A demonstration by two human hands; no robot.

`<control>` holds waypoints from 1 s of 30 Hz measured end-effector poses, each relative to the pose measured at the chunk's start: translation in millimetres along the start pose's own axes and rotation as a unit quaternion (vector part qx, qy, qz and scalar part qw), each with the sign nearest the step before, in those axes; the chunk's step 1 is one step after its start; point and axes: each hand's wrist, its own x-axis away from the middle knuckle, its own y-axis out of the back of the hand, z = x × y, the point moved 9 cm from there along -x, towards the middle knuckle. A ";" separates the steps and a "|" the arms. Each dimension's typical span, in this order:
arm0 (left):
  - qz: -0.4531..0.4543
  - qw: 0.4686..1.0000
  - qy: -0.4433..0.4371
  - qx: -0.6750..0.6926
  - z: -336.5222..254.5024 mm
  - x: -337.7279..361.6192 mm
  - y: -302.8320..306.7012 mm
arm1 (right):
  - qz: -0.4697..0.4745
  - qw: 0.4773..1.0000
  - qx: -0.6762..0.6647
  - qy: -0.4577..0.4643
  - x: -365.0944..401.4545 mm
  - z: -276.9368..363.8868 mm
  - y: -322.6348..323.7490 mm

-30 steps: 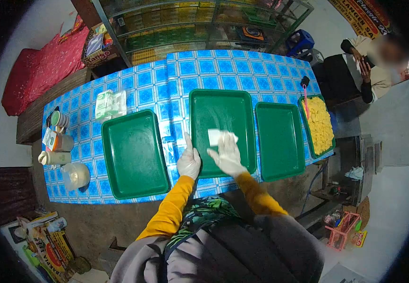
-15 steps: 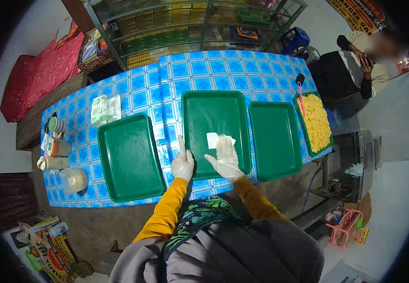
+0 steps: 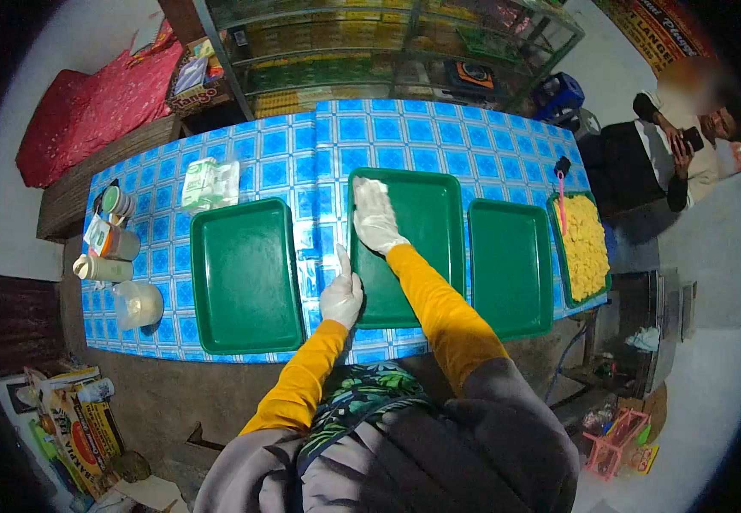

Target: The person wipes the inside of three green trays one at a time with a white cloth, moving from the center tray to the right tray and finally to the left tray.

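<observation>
My right hand, in a white glove, lies flat inside the middle green tray, near its far left corner. A piece of white paper seems to be under the fingers, mostly covered by them. My left hand, also gloved, is at the near part of the same tray's left rim, thumb at the edge and index finger stretched forward along the outside; the other fingers are curled and partly hidden. Bare green trays stand on both sides, one to the left and one to the right.
A tray of yellow crumbly food with a pink-handled tool stands at the far right. Left on the blue checked table are a plastic pack, a jug and a clear tub. A seated person holds a phone.
My right hand has slid forward and left across the middle tray, from its near right part to the far left corner, with the white paper apparently beneath it. My left hand stays by the left rim.
</observation>
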 end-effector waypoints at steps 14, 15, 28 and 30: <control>-0.048 0.999 0.009 0.016 13.1 1.9 -2.1 | 0.177 0.945 0.233 -0.144 120.7 -83.8 84.7; -0.046 0.999 0.006 0.017 9.9 2.6 -0.9 | 0.172 0.949 0.216 -0.155 132.4 -65.6 93.6; -0.033 0.993 0.050 0.105 20.5 1.5 -2.3 | 0.155 0.959 0.060 -0.228 238.9 42.6 86.5; -0.034 0.987 0.031 0.156 25.5 1.4 -6.5 | 0.264 0.953 0.055 -0.137 207.4 90.4 75.0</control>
